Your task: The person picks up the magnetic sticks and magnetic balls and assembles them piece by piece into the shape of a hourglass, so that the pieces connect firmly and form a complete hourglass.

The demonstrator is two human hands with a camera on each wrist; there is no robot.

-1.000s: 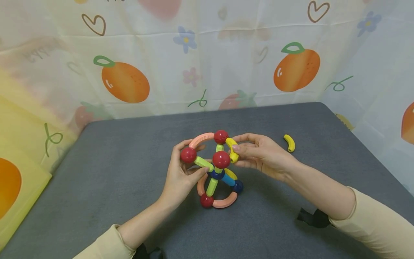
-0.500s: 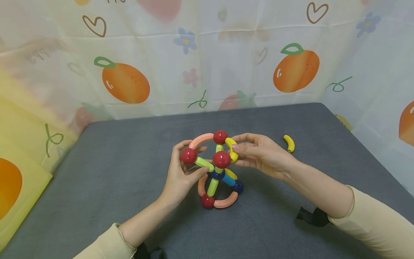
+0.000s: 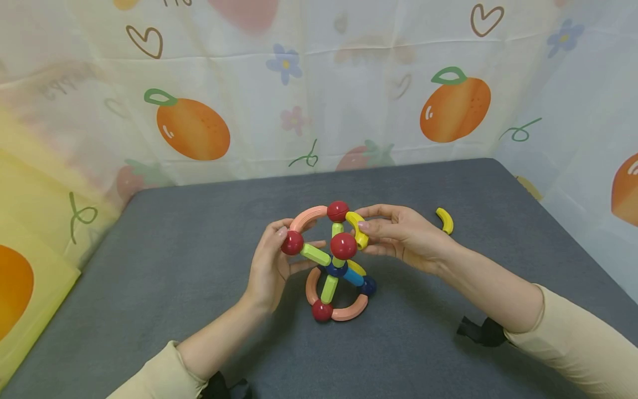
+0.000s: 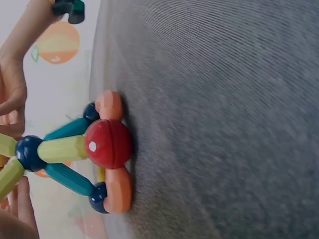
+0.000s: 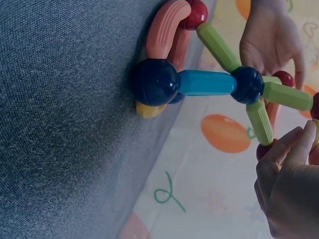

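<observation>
A magnetic ball-and-rod model (image 3: 337, 269) stands on the table between both hands. Its base ring joins a red ball (image 4: 108, 143), navy balls and curved peach rods; a blue rod (image 5: 207, 82) and green rods meet at a central navy ball (image 5: 247, 84). My left hand (image 3: 264, 271) holds a red upper ball (image 3: 292, 243) with thumb and index, other fingers reaching behind a green rod. Between thumb and fingers, my right hand (image 3: 406, 235) pinches a curved yellow rod (image 3: 355, 221), its top end at the back red ball (image 3: 338, 211) and its lower end close beside the front red ball (image 3: 343, 246).
Another curved yellow rod (image 3: 445, 220) lies loose on the grey table (image 3: 199, 233), beyond the right forearm. A fruit-printed curtain (image 3: 324, 83) hangs along the back and sides. Black straps (image 3: 482, 331) show at the wrists.
My left thumb has moved up from the green rod onto the left red ball. The right hand keeps its pinch on the yellow rod, nearly still.
</observation>
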